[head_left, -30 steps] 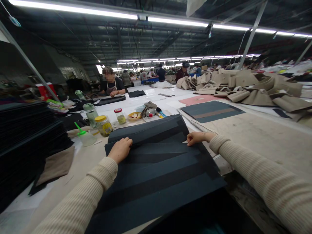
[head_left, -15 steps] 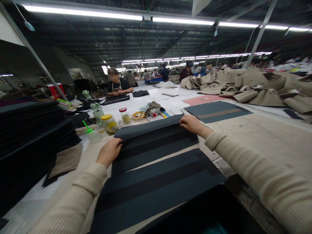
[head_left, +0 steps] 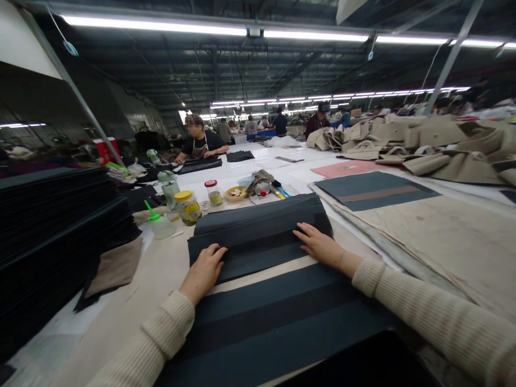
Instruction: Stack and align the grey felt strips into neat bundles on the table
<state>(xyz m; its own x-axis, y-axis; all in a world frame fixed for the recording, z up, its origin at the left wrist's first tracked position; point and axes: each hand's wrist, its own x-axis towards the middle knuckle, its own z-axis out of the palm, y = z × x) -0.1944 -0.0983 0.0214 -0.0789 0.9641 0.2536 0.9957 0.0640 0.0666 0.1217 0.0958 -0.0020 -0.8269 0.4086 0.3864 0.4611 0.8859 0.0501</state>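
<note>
In front of me lies a layered stack of dark blue fabric panels [head_left: 258, 217], the top one crossed by a black strip. My left hand [head_left: 205, 269] rests on the stack's near left part, fingers slightly bent and apart. On its right side my right hand [head_left: 318, 244] lies with fingers stretched over the cloth. Neither hand grips anything. Closer to me, past a thin pale gap, is another dark blue panel [head_left: 282, 333] with a black strip; its near edge is overlapped by something black.
A tall pile of dark panels [head_left: 60, 231] stands left, beside a brown cloth piece [head_left: 115, 269]. A glue bottle [head_left: 161, 226], yellow-lidded jar [head_left: 187, 208] and red-lidded jar [head_left: 213, 193] stand beyond. A blue panel [head_left: 374, 188] and beige pieces [head_left: 423, 134] lie right. A co-worker [head_left: 201, 142] sits across.
Both hands have come off the panel's far edge and moved nearer to me, now lying on the stack. The upper panel has settled flat. The view has shifted slightly left.
</note>
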